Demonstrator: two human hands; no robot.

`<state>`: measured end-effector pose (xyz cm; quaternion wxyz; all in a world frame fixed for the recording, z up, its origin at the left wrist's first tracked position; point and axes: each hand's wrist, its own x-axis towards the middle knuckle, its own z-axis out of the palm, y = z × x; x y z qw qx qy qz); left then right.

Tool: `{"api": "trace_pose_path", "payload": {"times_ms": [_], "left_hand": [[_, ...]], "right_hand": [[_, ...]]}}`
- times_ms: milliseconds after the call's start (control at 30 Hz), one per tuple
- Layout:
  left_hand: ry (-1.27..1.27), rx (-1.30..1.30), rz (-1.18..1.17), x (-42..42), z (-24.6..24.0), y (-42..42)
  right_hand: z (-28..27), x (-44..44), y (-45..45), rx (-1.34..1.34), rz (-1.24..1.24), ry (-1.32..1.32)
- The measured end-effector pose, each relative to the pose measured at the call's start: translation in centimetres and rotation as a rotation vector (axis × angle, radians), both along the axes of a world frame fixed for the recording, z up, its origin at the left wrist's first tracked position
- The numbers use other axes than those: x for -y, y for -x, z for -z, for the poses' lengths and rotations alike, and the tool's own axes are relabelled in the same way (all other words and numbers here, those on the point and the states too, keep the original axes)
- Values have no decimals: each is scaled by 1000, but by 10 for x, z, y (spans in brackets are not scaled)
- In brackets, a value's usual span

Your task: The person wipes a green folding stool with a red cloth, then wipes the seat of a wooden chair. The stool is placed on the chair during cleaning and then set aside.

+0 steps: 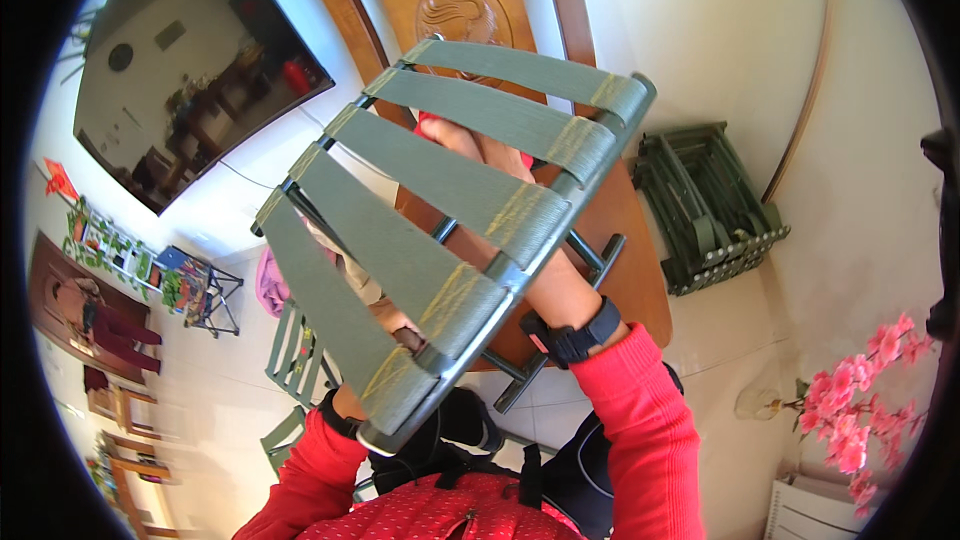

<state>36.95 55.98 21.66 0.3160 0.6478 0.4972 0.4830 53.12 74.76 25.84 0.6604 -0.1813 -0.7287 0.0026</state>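
Observation:
A folding stool [450, 180] with green webbing straps and dark green metal tubes is tilted up before me, its seat facing my head. Beneath the straps, my left hand [400, 321] is at the stool's near left side, closed around a dark frame tube; the straps hide much of it. My right hand [501, 154] reaches under the seat and shows through the gap between two upper straps. Red cloth [426, 122] shows at its fingers and side, apparently held. A leg bar [611, 255] sticks out past my right forearm, over a brown wooden chair seat [637, 300].
Folded green stools [705, 210] are stacked by the right wall. A carved wooden chair back [469, 11] rises behind the stool. Pink artificial flowers [855, 397] are at right. A green slatted chair [292, 356] and a folding stool [214, 292] stand left. Farther off is another person [112, 322].

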Motion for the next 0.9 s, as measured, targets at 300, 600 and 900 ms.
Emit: {"api": "trace_pose_path", "payload": {"times_ms": [300, 600, 900], "left_hand": [[-395, -418, 14, -25, 7, -12], [-287, -296, -41, -16, -9, -16], [-97, 66, 112, -14, -11, -19]], "right_hand": [[-18, -32, 7, 244, 15, -46], [20, -23, -12, 312, 77, -9], [24, 34, -124, 332, -148, 713]]}}
